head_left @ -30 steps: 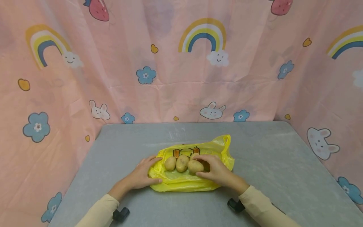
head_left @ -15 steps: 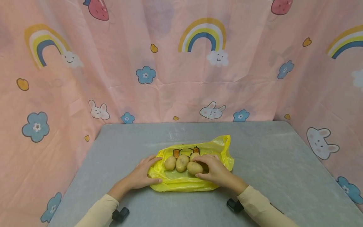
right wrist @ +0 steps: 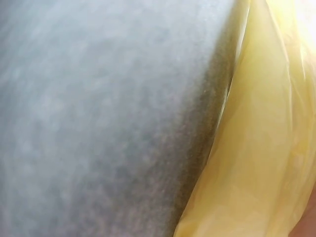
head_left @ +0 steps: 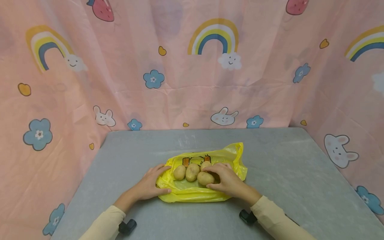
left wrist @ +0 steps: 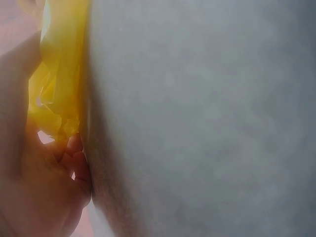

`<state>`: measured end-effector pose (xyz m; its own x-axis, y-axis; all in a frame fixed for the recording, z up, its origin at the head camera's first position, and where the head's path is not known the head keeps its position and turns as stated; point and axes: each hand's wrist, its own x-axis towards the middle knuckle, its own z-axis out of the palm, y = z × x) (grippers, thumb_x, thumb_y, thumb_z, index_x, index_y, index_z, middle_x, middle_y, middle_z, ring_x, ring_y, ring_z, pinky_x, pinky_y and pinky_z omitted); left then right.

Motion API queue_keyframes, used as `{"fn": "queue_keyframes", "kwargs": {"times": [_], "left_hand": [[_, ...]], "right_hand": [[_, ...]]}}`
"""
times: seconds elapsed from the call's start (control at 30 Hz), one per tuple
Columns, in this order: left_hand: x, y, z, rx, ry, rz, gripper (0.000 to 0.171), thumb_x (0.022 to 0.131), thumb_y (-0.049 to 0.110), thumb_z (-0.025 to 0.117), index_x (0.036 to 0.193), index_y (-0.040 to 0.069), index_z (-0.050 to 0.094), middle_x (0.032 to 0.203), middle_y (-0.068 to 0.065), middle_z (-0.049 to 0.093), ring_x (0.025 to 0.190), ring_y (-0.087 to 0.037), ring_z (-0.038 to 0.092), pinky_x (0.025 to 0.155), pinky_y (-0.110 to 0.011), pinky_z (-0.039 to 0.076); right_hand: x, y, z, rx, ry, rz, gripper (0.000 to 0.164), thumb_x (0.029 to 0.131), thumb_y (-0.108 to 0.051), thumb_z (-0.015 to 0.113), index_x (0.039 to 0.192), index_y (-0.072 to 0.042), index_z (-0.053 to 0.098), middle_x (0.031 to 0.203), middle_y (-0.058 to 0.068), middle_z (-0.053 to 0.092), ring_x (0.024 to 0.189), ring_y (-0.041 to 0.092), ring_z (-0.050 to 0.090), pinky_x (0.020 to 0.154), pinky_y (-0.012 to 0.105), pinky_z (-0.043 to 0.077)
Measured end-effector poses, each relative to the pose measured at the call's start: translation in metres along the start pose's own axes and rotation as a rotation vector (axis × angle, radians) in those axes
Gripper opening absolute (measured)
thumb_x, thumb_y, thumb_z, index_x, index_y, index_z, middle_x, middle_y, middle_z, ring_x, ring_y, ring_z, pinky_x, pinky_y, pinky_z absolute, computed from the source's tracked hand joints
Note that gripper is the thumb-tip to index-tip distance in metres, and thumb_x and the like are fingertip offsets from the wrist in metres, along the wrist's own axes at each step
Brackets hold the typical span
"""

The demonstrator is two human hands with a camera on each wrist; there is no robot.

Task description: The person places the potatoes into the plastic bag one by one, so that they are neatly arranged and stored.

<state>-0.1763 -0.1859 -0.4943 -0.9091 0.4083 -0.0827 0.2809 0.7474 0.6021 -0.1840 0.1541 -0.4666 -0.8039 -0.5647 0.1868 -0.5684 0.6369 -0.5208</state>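
A yellow plastic bag [head_left: 196,197] lies mouth-up on the table, spread wide. Several potatoes [head_left: 192,172] sit inside it, most of them side by side. My left hand [head_left: 149,185] holds the bag's left end, thumb toward the near side and fingers toward the far side; the left wrist view shows the bag's yellow film [left wrist: 61,64] between thumb and fingers. Over the bag's right part, my right hand [head_left: 229,181] grips the rightmost potato [head_left: 205,178] between thumb and fingertips. The right wrist view has mostly the bag's near side [right wrist: 247,163], with the potatoes hidden.
The grey table [head_left: 285,173] reaches around the bag on all sides. Behind it and at both sides hangs a pink patterned curtain [head_left: 180,73]. A dark wrist-worn device [head_left: 128,227] shows at the left cuff, and another one [head_left: 247,217] at the right.
The potato in my right hand has shifted slightly down and to the left, and more of the potato behind it shows. The left hand keeps its place on the bag.
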Motion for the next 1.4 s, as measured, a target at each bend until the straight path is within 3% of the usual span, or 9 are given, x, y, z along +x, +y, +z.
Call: {"fn": "queue_keyframes", "kwargs": {"times": [0.8, 1.4], "left_hand": [[0.0000, 0.0010, -0.0012, -0.009, -0.003, -0.003, 0.086, 0.082, 0.054, 0.077, 0.155, 0.027, 0.040, 0.163, -0.011, 0.034, 0.145, -0.039, 0.035, 0.112, -0.066, 0.033], [0.0002, 0.0014, -0.0016, 0.002, -0.007, -0.007, 0.087, 0.082, 0.054, 0.076, 0.156, 0.027, 0.040, 0.163, -0.011, 0.034, 0.145, -0.039, 0.035, 0.112, -0.066, 0.033]], "right_hand": [[0.0018, -0.0010, 0.0029, -0.076, -0.006, -0.014, 0.042, 0.083, -0.021, 0.082, 0.124, -0.016, 0.071, 0.123, 0.002, 0.070, 0.119, 0.026, 0.060, 0.100, 0.051, 0.036], [0.0031, 0.0000, -0.0008, -0.025, -0.026, -0.024, 0.039, 0.088, -0.022, 0.078, 0.125, -0.015, 0.070, 0.124, -0.001, 0.071, 0.118, 0.023, 0.060, 0.101, 0.051, 0.035]]}}
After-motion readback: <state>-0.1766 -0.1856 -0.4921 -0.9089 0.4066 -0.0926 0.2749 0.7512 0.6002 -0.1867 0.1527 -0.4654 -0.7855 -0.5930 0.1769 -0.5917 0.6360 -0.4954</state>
